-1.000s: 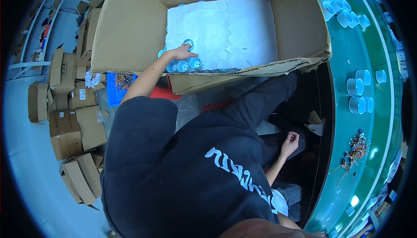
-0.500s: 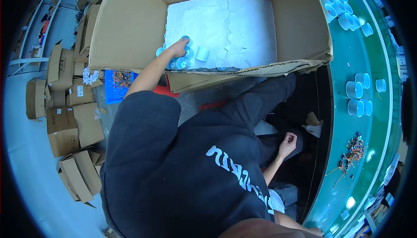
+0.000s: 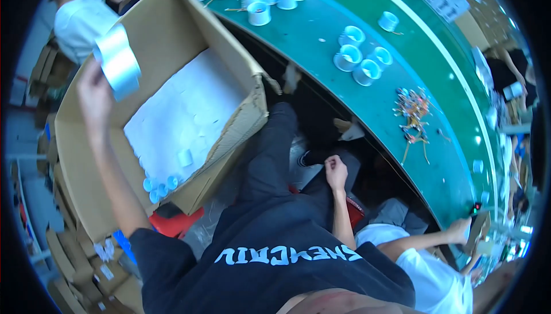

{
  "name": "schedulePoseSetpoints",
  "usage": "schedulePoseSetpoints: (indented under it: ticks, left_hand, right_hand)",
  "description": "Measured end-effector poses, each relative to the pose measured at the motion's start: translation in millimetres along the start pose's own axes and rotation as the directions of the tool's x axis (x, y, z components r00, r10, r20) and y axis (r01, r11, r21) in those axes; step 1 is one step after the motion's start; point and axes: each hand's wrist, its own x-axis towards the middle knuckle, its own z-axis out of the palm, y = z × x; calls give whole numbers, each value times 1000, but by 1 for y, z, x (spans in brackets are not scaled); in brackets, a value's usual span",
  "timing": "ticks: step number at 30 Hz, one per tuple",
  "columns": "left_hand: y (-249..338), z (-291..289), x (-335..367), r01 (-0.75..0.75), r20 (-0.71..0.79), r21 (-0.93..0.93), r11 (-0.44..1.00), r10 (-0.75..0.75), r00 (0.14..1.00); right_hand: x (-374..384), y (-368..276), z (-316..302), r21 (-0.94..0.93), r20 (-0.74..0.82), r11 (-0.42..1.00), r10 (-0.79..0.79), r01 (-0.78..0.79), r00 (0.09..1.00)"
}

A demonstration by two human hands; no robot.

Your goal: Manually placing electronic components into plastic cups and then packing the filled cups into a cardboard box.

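One stack of pale blue rolls is up in your left hand (image 3: 94, 93), above the big cardboard box (image 3: 103, 159).

Your fingers curl round the lower end of the stack of rolls (image 3: 117, 61), held high over the box's far left wall; the grip looks partial, so I judge the top rolls could slide off and drop outside the box or knock the few loose rolls (image 3: 160, 185) lying at the box's near corner on the white liner (image 3: 183, 113). Your right hand (image 3: 336, 170) rests closed on your lap, right of the box, holding nothing I can see. How many rolls make up the stack is blurred. The green bench (image 3: 367, 102) beyond the box carries more rolls (image 3: 359, 61); a coloured tangle (image 3: 413, 110) there is too small to make out.
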Motion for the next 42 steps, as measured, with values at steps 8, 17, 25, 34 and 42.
schedulePoseSetpoints:
  ticks: [8, 17, 25, 34, 42]
  left_hand:
    - [187, 262, 105, -615, 577, 194, 764, 419, 702]
    - [188, 458, 48, -698, 894, 282, 659, 83, 439]
    - [189, 440, 63, -685, 946, 167, 709, 81, 315]
    - [94, 152, 53, -348, 545, -316, 883, 469, 695]
    - [-108, -105, -31, 288, 664, 330, 899, -438, 606]
  right_hand:
    - [-13, 7, -29, 128, 3, 992, 1, -1, 1000]
    - [-20, 35, -64, 261, -50, 964, 57, -42, 997]
    - [-13, 33, -59, 256, -4, 966, 41, -39, 999]
    - [-12, 13, -15, 135, 18, 988, 72, -74, 997]
    - [-46, -27, 53, 42, 104, 998, -54, 50, 993]
